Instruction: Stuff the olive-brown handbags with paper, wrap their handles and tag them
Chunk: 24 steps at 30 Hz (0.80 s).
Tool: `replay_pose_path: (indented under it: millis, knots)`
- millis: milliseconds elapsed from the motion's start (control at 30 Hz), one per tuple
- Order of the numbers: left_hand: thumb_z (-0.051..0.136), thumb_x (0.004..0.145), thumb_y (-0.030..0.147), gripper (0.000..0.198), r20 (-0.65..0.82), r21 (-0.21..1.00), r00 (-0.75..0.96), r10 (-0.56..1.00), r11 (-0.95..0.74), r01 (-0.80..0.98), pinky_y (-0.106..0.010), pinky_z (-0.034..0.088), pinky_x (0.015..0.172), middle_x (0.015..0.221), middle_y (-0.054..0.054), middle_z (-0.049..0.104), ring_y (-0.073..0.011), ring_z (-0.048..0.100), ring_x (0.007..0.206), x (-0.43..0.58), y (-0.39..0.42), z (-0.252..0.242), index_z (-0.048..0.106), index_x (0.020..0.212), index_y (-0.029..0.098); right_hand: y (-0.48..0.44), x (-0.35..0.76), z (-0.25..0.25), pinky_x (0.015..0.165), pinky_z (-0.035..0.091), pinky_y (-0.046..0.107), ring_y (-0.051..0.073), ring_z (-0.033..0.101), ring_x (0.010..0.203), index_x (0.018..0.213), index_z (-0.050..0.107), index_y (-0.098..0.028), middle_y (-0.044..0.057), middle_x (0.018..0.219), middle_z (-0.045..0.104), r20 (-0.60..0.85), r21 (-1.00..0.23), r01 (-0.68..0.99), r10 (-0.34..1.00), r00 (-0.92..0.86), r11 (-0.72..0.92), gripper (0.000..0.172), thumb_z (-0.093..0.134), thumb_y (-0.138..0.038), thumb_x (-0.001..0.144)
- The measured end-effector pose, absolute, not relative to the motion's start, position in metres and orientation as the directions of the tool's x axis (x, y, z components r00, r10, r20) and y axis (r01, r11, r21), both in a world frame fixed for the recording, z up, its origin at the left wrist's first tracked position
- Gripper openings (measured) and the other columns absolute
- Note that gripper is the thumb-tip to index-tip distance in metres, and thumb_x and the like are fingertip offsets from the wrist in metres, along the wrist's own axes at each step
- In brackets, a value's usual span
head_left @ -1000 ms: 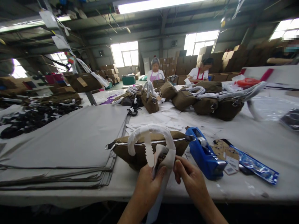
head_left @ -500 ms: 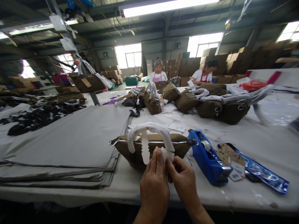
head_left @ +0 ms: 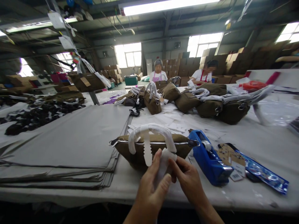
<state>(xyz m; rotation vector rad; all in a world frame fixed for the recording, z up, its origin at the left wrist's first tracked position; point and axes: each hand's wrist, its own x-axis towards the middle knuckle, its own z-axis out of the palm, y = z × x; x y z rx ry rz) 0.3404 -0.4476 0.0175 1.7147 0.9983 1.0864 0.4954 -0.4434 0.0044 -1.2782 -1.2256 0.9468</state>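
An olive-brown handbag [head_left: 123, 152] with a silver zip stands in front of me. White paper covers its arched handle [head_left: 149, 127], and a notched white strip [head_left: 147, 151] hangs down across the zip. At the handle's right end is a piece of white wrapping paper [head_left: 164, 161]. My left hand [head_left: 150, 191] holds this paper between thumb and fingers. My right hand [head_left: 188, 177] pinches the paper's right edge, its fingertips close to the handle end. Right of the bag stands a blue tape dispenser [head_left: 210, 165].
Cardboard tags [head_left: 230, 158] and a blue plastic packet [head_left: 263, 174] lie right of the dispenser. Stacked grey sheets [head_left: 65, 140] cover the left side. Across the table are more wrapped bags [head_left: 187, 101] and paper scraps [head_left: 168, 119]. Two people [head_left: 158, 74] are beyond it.
My left hand has turned and opened out, its thumb now showing on the near side of the paper. More of the white paper is visible. My right hand has shifted slightly right.
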Motion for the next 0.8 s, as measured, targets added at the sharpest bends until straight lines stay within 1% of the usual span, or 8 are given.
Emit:
replay_pose_path:
  millis: [100, 167, 333, 433, 533, 600, 700, 800]
  knots:
    - [0.053, 0.097, 0.049, 0.05, 0.054, 0.998, 0.316, 0.947, -0.062, 0.015, -0.034, 0.049, 0.101, 0.135, -0.012, 0.066, -0.0284, 0.061, 0.123, 0.329, -0.435, 0.025, 0.061, 0.136, 0.017, -0.443, 0.5, 0.006, 0.05, 0.037, 0.023, 0.012, 0.05, 0.048, 0.081, 0.07, -0.016, -0.002, 0.05, 0.053, 0.116, -0.987, 0.119, 0.988, 0.098, 0.104, 0.042, 0.061, -0.056, 0.091]
    - [0.06, 0.094, 0.051, 0.046, -0.023, 1.0, 0.417, 0.908, 0.025, 0.001, -0.029, 0.05, 0.084, 0.11, -0.01, 0.075, -0.0255, 0.067, 0.1, 0.327, -0.43, 0.025, 0.07, 0.12, 0.014, -0.442, 0.501, 0.006, 0.048, 0.036, 0.023, 0.011, 0.049, 0.047, 0.081, 0.069, -0.016, -0.003, 0.049, 0.051, 0.103, -0.989, 0.111, 0.99, 0.091, 0.093, 0.042, 0.062, -0.057, 0.09]
    - [0.073, 0.083, 0.053, 0.047, -0.133, 0.971, 0.415, 0.9, 0.203, -0.129, -0.024, 0.044, 0.068, 0.082, -0.006, 0.071, -0.0191, 0.062, 0.078, 0.341, -0.43, 0.012, 0.068, 0.104, 0.011, -0.441, 0.499, 0.001, 0.045, 0.034, 0.022, 0.01, 0.046, 0.043, 0.073, 0.064, -0.017, -0.004, 0.048, 0.049, 0.117, -0.99, 0.088, 0.985, 0.124, 0.107, 0.043, 0.063, -0.057, 0.09]
    - [0.072, 0.083, 0.054, 0.046, -0.11, 0.976, 0.336, 0.935, 0.165, -0.14, -0.023, 0.042, 0.063, 0.076, -0.003, 0.067, -0.0154, 0.057, 0.07, 0.35, -0.432, 0.006, 0.066, 0.099, 0.012, -0.442, 0.494, 0.002, 0.044, 0.035, 0.021, 0.01, 0.046, 0.042, 0.067, 0.059, -0.018, -0.005, 0.046, 0.048, 0.136, -0.987, 0.102, 0.978, 0.158, 0.121, 0.045, 0.063, -0.056, 0.09]
    - [0.071, 0.084, 0.053, 0.043, -0.07, 0.99, 0.278, 0.958, 0.102, -0.102, -0.024, 0.044, 0.067, 0.079, -0.004, 0.068, -0.0168, 0.058, 0.074, 0.353, -0.433, 0.003, 0.066, 0.096, 0.013, -0.449, 0.501, 0.009, 0.049, 0.041, 0.023, 0.012, 0.053, 0.047, 0.079, 0.067, -0.018, -0.003, 0.052, 0.055, 0.146, -0.98, 0.152, 0.984, 0.105, 0.13, 0.039, 0.06, -0.054, 0.092]
    - [0.072, 0.083, 0.053, 0.042, -0.051, 0.995, 0.24, 0.97, 0.069, -0.071, -0.025, 0.046, 0.072, 0.083, -0.005, 0.069, -0.0193, 0.06, 0.081, 0.353, -0.433, 0.002, 0.068, 0.097, 0.014, -0.455, 0.521, 0.014, 0.056, 0.048, 0.025, 0.015, 0.06, 0.054, 0.095, 0.072, -0.019, -0.001, 0.059, 0.063, 0.189, -0.955, 0.255, 0.972, 0.138, 0.15, 0.036, 0.059, -0.052, 0.094]
    - [0.073, 0.08, 0.055, 0.043, -0.052, 0.998, 0.199, 0.979, 0.06, -0.031, -0.025, 0.045, 0.072, 0.081, -0.004, 0.069, -0.0198, 0.06, 0.08, 0.353, -0.433, 0.002, 0.07, 0.093, 0.015, -0.464, 0.575, 0.015, 0.075, 0.054, 0.032, 0.021, 0.069, 0.073, 0.105, 0.074, -0.023, 0.004, 0.079, 0.074, 0.361, -0.841, 0.535, 0.817, 0.45, 0.078, 0.035, 0.06, -0.052, 0.092]
    - [0.074, 0.078, 0.057, 0.045, -0.072, 0.997, 0.196, 0.978, 0.078, -0.021, -0.025, 0.046, 0.071, 0.08, -0.003, 0.07, -0.0196, 0.06, 0.078, 0.354, -0.433, 0.002, 0.071, 0.094, 0.015, -0.467, 0.638, 0.005, 0.107, 0.043, 0.046, 0.031, 0.064, 0.114, 0.105, 0.075, -0.023, 0.01, 0.12, 0.072, 0.496, -0.696, 0.709, 0.639, 0.588, -0.111, 0.038, 0.06, -0.053, 0.087]
